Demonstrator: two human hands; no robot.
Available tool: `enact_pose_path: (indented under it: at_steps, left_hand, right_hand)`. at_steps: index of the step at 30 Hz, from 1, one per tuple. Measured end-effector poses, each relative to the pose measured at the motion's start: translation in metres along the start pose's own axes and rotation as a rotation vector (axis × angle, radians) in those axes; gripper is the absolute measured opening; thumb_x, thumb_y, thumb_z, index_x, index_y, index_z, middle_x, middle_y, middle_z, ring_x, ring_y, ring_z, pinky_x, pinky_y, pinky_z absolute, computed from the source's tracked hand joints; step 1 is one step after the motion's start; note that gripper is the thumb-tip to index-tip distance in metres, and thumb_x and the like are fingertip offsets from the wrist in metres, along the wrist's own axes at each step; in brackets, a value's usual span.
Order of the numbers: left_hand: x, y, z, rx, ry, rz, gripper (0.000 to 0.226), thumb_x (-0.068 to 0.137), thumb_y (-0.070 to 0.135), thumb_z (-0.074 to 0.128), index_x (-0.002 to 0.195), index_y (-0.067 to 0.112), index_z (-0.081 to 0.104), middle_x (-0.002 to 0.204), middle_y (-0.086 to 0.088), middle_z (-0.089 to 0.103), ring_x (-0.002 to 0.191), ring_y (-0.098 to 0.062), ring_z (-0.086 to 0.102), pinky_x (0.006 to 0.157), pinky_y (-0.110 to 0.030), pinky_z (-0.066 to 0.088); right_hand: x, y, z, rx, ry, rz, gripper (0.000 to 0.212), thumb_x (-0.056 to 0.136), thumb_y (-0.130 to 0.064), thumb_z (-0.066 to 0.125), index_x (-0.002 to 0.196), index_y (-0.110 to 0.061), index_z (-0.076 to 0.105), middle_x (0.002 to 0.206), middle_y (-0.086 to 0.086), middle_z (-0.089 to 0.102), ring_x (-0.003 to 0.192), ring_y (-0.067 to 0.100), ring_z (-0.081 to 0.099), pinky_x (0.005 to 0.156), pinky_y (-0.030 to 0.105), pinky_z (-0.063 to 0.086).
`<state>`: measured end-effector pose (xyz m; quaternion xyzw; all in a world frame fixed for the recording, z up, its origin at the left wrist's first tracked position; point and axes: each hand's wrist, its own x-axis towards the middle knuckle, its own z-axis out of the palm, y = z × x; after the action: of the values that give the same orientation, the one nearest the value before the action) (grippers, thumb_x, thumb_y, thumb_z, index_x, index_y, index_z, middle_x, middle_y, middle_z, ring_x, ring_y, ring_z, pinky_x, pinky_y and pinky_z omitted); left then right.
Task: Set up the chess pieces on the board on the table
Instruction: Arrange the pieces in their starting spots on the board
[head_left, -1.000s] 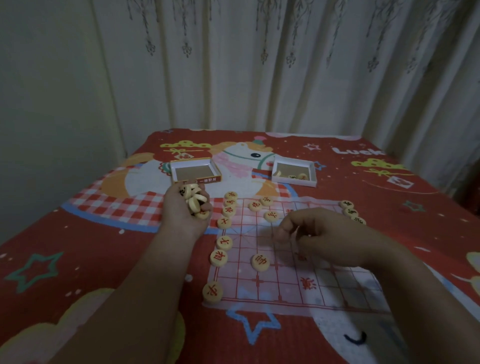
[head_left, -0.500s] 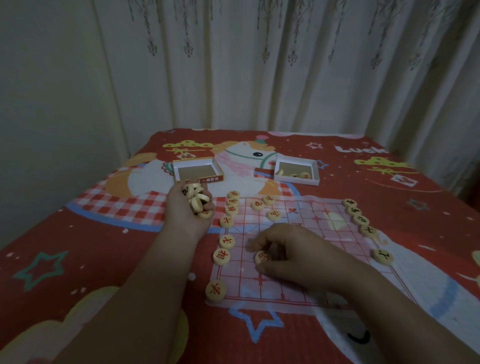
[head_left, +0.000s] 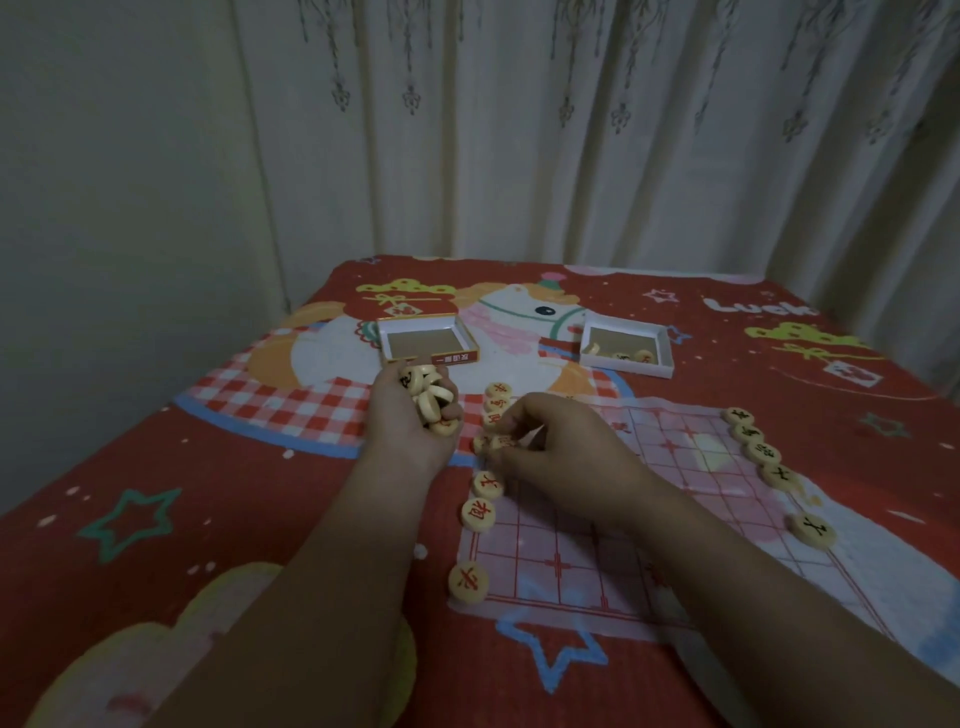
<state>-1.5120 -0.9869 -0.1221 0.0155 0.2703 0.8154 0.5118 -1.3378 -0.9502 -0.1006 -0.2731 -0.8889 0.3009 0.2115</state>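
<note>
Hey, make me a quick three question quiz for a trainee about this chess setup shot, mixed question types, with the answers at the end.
1. True or false: the left hand holds a bunch of round chess pieces.
2. Which box still has pieces in it? A) the red-sided box B) the white box
3. Fill in: the pieces with black characters line the board's ____ edge as the person sees it.

Key
1. True.
2. B. The red-sided box shows only its bare floor.
3. Right. The red-character pieces run down the left edge, where the right hand is working.
</note>
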Motion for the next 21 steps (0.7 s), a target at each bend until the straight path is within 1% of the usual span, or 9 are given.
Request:
enact_pose_path:
  at_steps: [3,6,8,10,12,14,15,17,21]
  left_hand:
    - [-0.001,-0.001,0.0,-0.005,0.001,0.008,0.023,0.099,0.029,0.043,0.087,0.014,0.056,0.072,0.001,0.053,0.051,-0.009,0.045,0.038,-0.018,0.029]
    - [-0.001,-0.001,0.001,-0.002,0.004,0.01,0.024,0.099,0.028,0.042,0.085,0.014,0.056,0.071,0.001,0.052,0.052,-0.009,0.044,0.038,-0.018,0.028]
    - [-0.001,-0.001,0.001,-0.006,0.005,0.002,0.025,0.099,0.029,0.042,0.085,0.014,0.056,0.071,0.002,0.052,0.054,-0.009,0.044,0.038,-0.017,0.028]
    - [-0.001,-0.001,0.0,-0.012,0.002,-0.002,0.024,0.099,0.029,0.042,0.087,0.014,0.056,0.071,0.001,0.053,0.054,-0.009,0.045,0.038,-0.017,0.028]
    - [-0.001,-0.001,0.0,-0.01,-0.004,-0.003,0.023,0.098,0.028,0.042,0.087,0.014,0.055,0.071,0.002,0.052,0.055,-0.009,0.044,0.038,-0.017,0.028]
    - [-0.001,-0.001,0.001,-0.005,-0.007,0.0,0.02,0.096,0.026,0.042,0.086,0.015,0.055,0.072,0.002,0.051,0.057,-0.009,0.043,0.039,-0.017,0.027]
    - [-0.001,-0.001,0.002,-0.002,-0.007,0.002,0.02,0.096,0.026,0.043,0.087,0.015,0.056,0.072,0.002,0.051,0.057,-0.009,0.042,0.04,-0.017,0.027]
    - [-0.001,-0.001,0.002,0.005,-0.005,0.004,0.02,0.096,0.026,0.042,0.087,0.015,0.055,0.072,0.002,0.051,0.057,-0.009,0.042,0.041,-0.017,0.027]
    - [-0.001,-0.001,0.001,0.015,0.002,0.004,0.02,0.097,0.027,0.043,0.088,0.015,0.056,0.073,0.002,0.052,0.057,-0.009,0.043,0.04,-0.017,0.028]
  right_hand:
    - [0.005,-0.005,0.011,-0.02,0.023,-0.004,0.014,0.084,-0.025,0.073,0.091,-0.016,0.064,0.09,-0.004,0.066,0.079,0.011,0.062,0.071,0.035,0.054]
    - [0.004,-0.004,0.019,-0.066,0.046,-0.016,0.015,0.084,-0.025,0.073,0.089,-0.016,0.063,0.09,-0.004,0.064,0.082,0.013,0.06,0.074,0.039,0.053]
    - [0.002,-0.003,0.02,-0.092,0.063,-0.018,0.017,0.085,-0.028,0.073,0.088,-0.015,0.062,0.089,-0.002,0.063,0.081,0.013,0.058,0.071,0.034,0.051]
    - [0.001,-0.001,0.018,-0.109,0.068,-0.027,0.014,0.089,-0.028,0.068,0.088,-0.015,0.064,0.088,-0.003,0.063,0.079,0.009,0.057,0.065,0.026,0.047]
    - [-0.002,0.003,0.013,-0.127,0.063,-0.029,0.01,0.096,-0.024,0.06,0.095,-0.017,0.068,0.094,-0.006,0.065,0.08,0.006,0.057,0.064,0.017,0.041]
    - [-0.005,0.008,0.007,-0.154,0.04,-0.03,0.019,0.099,-0.019,0.054,0.107,-0.019,0.071,0.105,-0.007,0.067,0.087,0.005,0.058,0.068,0.007,0.038]
    - [-0.007,0.009,0.005,-0.173,0.021,-0.04,0.023,0.099,-0.018,0.053,0.112,-0.019,0.072,0.11,-0.006,0.068,0.093,0.006,0.059,0.072,0.007,0.038]
    - [-0.011,0.009,0.003,-0.206,-0.011,-0.068,0.027,0.1,-0.016,0.052,0.118,-0.019,0.072,0.116,-0.004,0.069,0.102,0.01,0.061,0.078,0.012,0.04]
    - [-0.012,0.006,0.007,-0.232,-0.031,-0.104,0.028,0.099,-0.013,0.052,0.118,-0.019,0.072,0.115,-0.001,0.067,0.103,0.013,0.06,0.079,0.014,0.038]
